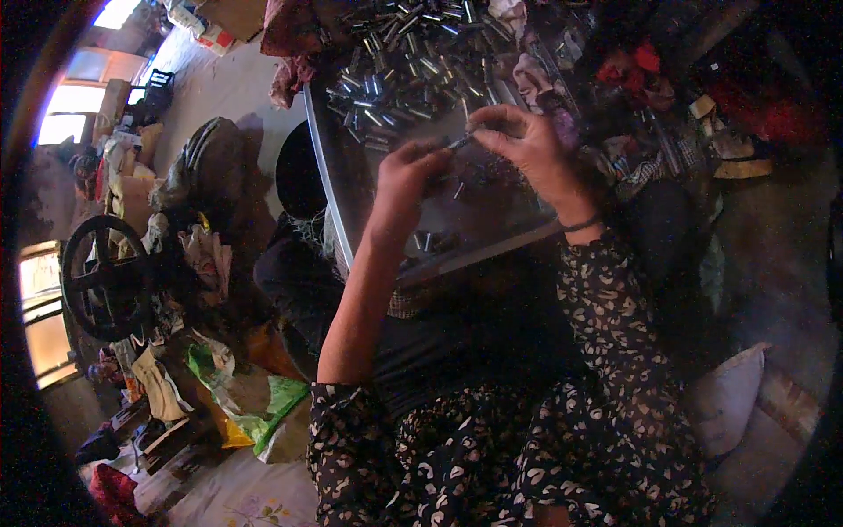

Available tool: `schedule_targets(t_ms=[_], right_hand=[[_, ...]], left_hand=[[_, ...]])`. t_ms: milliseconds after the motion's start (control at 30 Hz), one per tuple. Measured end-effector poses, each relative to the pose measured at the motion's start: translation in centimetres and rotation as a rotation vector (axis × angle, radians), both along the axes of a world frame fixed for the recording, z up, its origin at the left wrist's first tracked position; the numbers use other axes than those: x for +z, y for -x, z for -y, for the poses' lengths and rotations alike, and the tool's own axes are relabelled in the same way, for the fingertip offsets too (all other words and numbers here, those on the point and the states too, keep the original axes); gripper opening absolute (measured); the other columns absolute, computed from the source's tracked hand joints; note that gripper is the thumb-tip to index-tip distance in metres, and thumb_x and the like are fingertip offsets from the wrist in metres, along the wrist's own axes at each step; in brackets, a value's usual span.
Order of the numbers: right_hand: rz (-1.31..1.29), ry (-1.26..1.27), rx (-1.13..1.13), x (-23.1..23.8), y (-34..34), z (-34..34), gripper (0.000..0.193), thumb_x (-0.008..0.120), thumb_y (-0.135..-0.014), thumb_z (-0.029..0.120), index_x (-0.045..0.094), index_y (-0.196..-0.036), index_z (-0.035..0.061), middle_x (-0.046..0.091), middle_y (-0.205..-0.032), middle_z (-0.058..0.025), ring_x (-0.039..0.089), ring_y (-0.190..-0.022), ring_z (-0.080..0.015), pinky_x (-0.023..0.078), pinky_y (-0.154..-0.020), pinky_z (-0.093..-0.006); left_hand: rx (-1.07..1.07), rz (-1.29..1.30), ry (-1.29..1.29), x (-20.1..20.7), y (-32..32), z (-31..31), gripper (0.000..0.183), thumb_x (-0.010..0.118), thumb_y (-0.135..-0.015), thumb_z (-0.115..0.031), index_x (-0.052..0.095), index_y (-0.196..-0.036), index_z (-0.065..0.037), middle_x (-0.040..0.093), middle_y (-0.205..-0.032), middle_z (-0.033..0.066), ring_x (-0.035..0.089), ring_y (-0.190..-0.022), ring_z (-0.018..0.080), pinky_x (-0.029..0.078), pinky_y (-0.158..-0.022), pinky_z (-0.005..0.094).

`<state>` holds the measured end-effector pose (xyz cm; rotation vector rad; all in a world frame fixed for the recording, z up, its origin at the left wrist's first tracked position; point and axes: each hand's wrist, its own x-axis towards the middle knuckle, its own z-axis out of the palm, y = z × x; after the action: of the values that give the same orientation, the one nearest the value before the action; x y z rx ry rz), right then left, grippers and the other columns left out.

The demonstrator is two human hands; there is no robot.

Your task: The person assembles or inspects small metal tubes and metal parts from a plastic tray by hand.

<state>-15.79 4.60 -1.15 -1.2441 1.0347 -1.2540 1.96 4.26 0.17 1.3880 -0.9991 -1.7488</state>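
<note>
Over a metal-edged tray [327, 180], my two hands meet at a small dark cylindrical metal piece [460, 141]. My left hand [411, 174] is closed around its near end, fingers curled. From the other side, the thumb and forefinger of my right hand [525, 151] pinch together at its far end. What exactly the right fingertips grip is too small to make out. A heap of short shiny metal cylinders [408, 66] covers the far part of the tray. A few loose cylinders [423, 241] lie near its front edge.
Crumpled cloths [532, 81] lie along the tray's right side. A dark round object [301, 171] is just left of the tray. Farther left are a black wheel [105, 279] and a green-and-white plastic sack [246, 395]. Blocks [742, 167] sit at the right.
</note>
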Motion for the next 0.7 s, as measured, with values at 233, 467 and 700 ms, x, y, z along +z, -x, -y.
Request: schedule_targets(t_ms=[233, 467, 700], right_hand=[[0.135, -0.193, 0.103, -0.2, 0.3, -0.3, 0.025, 0.059, -0.077, 0.016, 0.056, -0.096, 0.0004, 0.06, -0.077, -0.0071, 0.057, -0.064, -0.0109, 0.046, -0.061, -0.0224], [0.22, -0.277, 0.018, 0.9, 0.6, -1.1, 0.023, 0.058, -0.079, 0.017, 0.053, -0.094, 0.0018, 0.056, -0.069, -0.0035, 0.053, -0.056, -0.0083, 0.042, -0.049, -0.0195], [0.031, -0.234, -0.296, 3.2, 4.0, -2.7, 0.022, 0.061, -0.077, 0.021, 0.055, -0.09, 0.004, 0.056, -0.064, -0.0017, 0.048, -0.047, -0.0058, 0.038, -0.043, -0.0181]], left_hand=[[0.004, -0.008, 0.026, -0.7, 0.0, -0.2, 0.014, 0.059, -0.076, -0.012, 0.057, -0.088, -0.005, 0.056, -0.071, -0.0002, 0.05, -0.059, 0.0077, 0.039, -0.052, 0.0193], [-0.016, -0.004, 0.064, -0.9, 0.2, -0.6, 0.015, 0.06, -0.075, -0.012, 0.057, -0.089, -0.005, 0.056, -0.069, -0.0004, 0.051, -0.057, 0.0072, 0.041, -0.05, 0.0203], [-0.084, 0.049, 0.157, -1.1, 0.9, -0.7, 0.018, 0.061, -0.075, -0.012, 0.057, -0.09, -0.004, 0.057, -0.071, 0.001, 0.052, -0.059, 0.0073, 0.041, -0.05, 0.0198]])
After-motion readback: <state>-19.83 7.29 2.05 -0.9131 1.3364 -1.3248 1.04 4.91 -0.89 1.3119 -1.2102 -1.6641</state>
